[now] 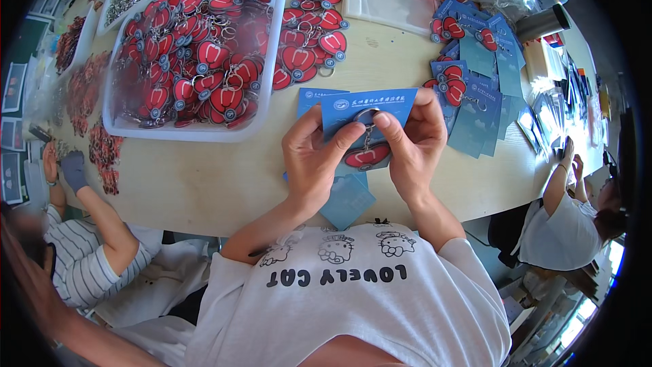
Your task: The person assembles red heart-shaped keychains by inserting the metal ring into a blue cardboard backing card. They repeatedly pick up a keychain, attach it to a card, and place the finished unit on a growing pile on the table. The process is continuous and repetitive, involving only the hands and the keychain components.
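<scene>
Between my two hands, above the near part of the table, is a blue printed card (339,121). A red keychain (367,157) lies against its face, hanging by a short chain from its split ring. Gripping the card's left side, my left hand (307,156) has its thumb at the ring. The right side is in my right hand (420,146), whose thumb presses close to the ring too. My fingers behind the card are partly hidden. Under my hands, more blue cards (348,204) rest on the table.
Left of my hands stands a white plastic bin (193,134) full of red keychains, with a loose keychain pile (299,58) beside it. Cards with keychains (475,112) lie spread at the right, near a clear plastic case (390,3). Co-workers sit on both sides.
</scene>
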A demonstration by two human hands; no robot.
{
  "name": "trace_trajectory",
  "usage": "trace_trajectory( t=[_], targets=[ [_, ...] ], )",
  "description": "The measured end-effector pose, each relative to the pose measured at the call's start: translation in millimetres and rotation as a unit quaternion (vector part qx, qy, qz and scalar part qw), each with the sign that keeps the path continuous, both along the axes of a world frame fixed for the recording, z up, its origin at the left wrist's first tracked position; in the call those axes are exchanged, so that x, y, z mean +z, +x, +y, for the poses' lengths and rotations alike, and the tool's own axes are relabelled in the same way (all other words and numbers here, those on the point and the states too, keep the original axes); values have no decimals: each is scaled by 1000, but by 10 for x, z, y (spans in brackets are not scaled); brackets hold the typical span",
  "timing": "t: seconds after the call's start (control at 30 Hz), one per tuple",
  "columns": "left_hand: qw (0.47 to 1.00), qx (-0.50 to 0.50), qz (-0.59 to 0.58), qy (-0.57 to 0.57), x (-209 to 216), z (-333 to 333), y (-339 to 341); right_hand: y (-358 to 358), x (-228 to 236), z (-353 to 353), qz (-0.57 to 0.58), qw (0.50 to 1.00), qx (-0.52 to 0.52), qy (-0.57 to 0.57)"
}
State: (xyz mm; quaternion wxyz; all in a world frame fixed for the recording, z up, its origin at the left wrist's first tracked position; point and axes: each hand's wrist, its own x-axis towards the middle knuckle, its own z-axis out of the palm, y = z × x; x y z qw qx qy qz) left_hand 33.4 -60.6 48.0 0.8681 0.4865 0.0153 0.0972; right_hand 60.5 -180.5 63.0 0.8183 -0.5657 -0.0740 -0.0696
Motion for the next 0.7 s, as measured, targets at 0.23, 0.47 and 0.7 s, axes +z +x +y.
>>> trace_trajectory(
  t=[0.23, 0.47, 0.7],
  targets=[
    [998, 12, -8, 58, -33, 27, 7, 7, -47, -42, 19, 999, 46, 1],
    [997, -7, 2, 83, -47, -7, -25, 31, -28, -48, 60, 992, 113, -12],
    [968, -84, -2, 238, -216, 36, -33, 33, -262, -208, 79, 979, 140, -123]
  ],
)
